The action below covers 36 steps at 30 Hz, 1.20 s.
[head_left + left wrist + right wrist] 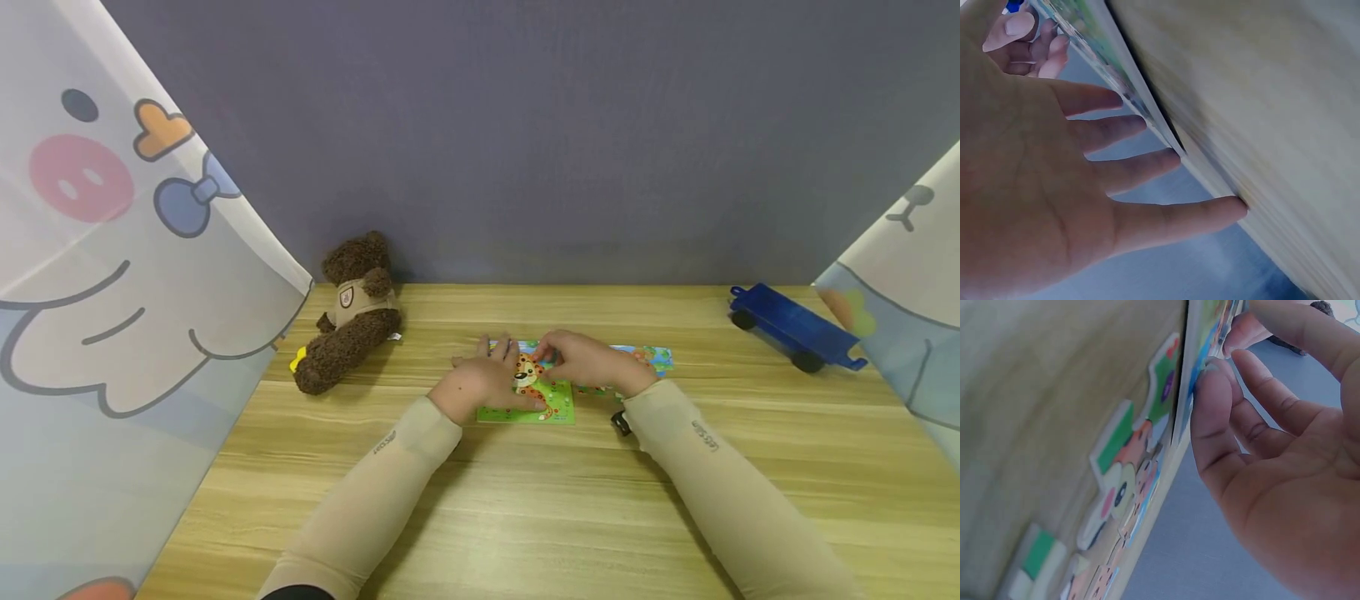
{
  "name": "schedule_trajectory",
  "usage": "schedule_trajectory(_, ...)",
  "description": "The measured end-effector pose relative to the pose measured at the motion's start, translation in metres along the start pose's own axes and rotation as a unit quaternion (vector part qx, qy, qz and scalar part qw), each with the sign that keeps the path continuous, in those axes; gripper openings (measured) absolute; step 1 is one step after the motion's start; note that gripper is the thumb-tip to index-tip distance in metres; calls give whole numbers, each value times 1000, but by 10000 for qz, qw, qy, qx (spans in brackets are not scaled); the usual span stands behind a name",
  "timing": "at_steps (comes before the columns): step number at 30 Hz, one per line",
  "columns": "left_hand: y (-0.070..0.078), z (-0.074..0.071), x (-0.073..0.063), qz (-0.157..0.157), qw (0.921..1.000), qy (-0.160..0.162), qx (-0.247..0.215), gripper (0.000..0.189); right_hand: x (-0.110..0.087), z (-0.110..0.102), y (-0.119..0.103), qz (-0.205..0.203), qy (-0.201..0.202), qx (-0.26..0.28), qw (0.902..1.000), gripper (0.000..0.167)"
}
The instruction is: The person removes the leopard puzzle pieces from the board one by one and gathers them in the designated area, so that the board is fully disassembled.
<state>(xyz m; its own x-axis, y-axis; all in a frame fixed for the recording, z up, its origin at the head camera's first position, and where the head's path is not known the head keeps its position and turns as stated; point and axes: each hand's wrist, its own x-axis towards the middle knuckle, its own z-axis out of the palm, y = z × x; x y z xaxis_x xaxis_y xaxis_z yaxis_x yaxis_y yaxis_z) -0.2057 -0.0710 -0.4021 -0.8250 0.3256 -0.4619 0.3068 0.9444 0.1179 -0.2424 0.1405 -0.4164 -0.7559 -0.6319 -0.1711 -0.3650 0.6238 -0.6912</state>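
A flat puzzle board (561,408) with a spotted leopard on a green ground lies on the wooden table, partly covered by both hands. Across its left side my left hand (487,385) spreads its fingers, the thumb reaching over the lower part of the picture. Loosely bent, the fingers of my right hand (588,362) touch the board's upper right side, and no separate piece shows between them. Loose puzzle pieces (1125,487) with leopard markings and green parts lie right of the board, partly under the right hand in the head view.
A brown teddy bear (360,292) sits at the back left with something yellow (297,358) beside it. At the back right stands a blue toy wagon (795,325) with black wheels. A grey partition (525,167) rises behind the table (510,517), and printed curtains (150,292) hang at the sides.
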Motion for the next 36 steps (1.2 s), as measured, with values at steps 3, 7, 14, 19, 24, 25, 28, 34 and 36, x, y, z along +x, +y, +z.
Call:
schedule_trajectory(3,1,1,0,-23,10000,33,44,125,2,2,0,-70,51,-100,9999,33)
schedule_trajectory(7,4,-1,-1,-98,9999,-33,123,125,3,4,1,-36,24,-115,9999,35)
schedule_trajectory(14,8,-3,3,-205,9993,-189,229,125,5,5,3,65,-131,-125,9998,32)
schedule_trajectory(19,10,-4,5,-230,9992,-230,219,125,5,5,2,136,-144,-143,9997,32)
schedule_trajectory(24,11,-4,5,-284,9989,-220,316,126,5,5,1,104,-109,-168,9997,31)
schedule_trajectory(25,11,-5,5,-292,9988,-223,325,126,5,5,1,97,-99,-171,9998,30)
schedule_trajectory(28,11,-5,4,-324,9986,-230,361,126,5,6,2,83,-67,-192,9998,29)
schedule_trajectory(34,10,-4,4,-318,9985,-215,388,126,6,6,2,94,-56,-228,9997,26)
schedule_trajectory(36,9,-4,5,-308,9985,-195,398,125,5,5,2,100,-60,-243,9996,24)
